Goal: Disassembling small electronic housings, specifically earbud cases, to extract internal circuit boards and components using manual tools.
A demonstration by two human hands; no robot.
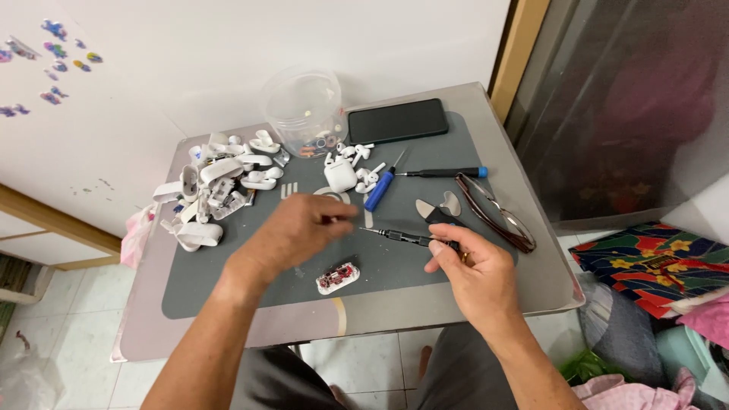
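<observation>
A slim black precision screwdriver (399, 237) lies almost level above the grey work mat (228, 281), its tip aimed left. The right hand (474, 273) pinches its handle. The left hand (300, 228) hovers just left of the tip, fingers bunched; whether they pinch anything I cannot tell. Below, between both hands, sits 1 small red-and-white part (338, 277). Beyond lie a blue-handled screwdriver (380, 190), a white earbud case (339, 175), eyeglasses (497, 212), a dark phone (398, 120) and a clear plastic tub (305, 110).

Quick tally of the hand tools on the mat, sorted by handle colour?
Black-handled screwdrivers: 2, one in the right hand at, one blue-capped at
Blue-handled screwdriver: 1
Grey pry picks: 2
Total: 5
</observation>
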